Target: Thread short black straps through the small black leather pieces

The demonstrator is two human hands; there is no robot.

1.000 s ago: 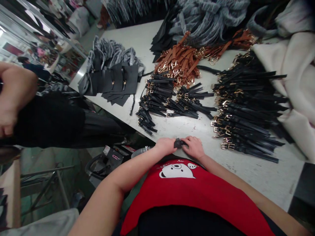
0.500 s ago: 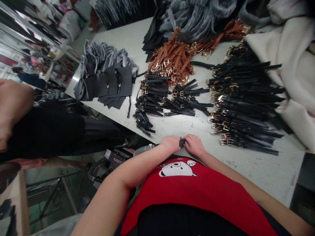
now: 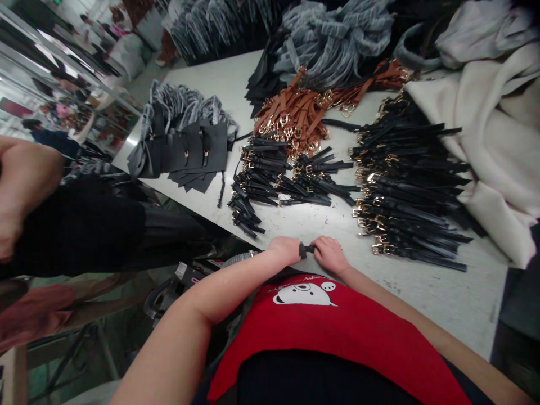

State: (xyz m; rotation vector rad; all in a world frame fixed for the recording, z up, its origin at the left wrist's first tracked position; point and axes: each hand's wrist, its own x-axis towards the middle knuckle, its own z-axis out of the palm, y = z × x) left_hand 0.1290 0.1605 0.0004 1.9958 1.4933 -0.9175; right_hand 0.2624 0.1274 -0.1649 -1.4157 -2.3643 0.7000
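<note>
Both my hands rest at the near edge of a white table (image 3: pixel 236 79), fingers curled. My left hand (image 3: pixel 284 250) and my right hand (image 3: pixel 329 253) pinch the two ends of a short black strap piece (image 3: pixel 307 248) between them. Just beyond lie a pile of short black straps with gold buckles (image 3: pixel 278 177) and, to the right, a larger row of long black buckled straps (image 3: pixel 409 185).
Brown leather straps (image 3: pixel 295 112) lie farther back, flat black leather panels (image 3: pixel 189 152) at the left, wrapped grey bundles (image 3: pixel 333 39) at the far end. A cream cloth (image 3: pixel 493 129) covers the right side. Another person's arm in black (image 3: pixel 63 219) is at the left.
My hands have closed in on the black strap piece, so less of it shows between them. The camera view shifted slightly.
</note>
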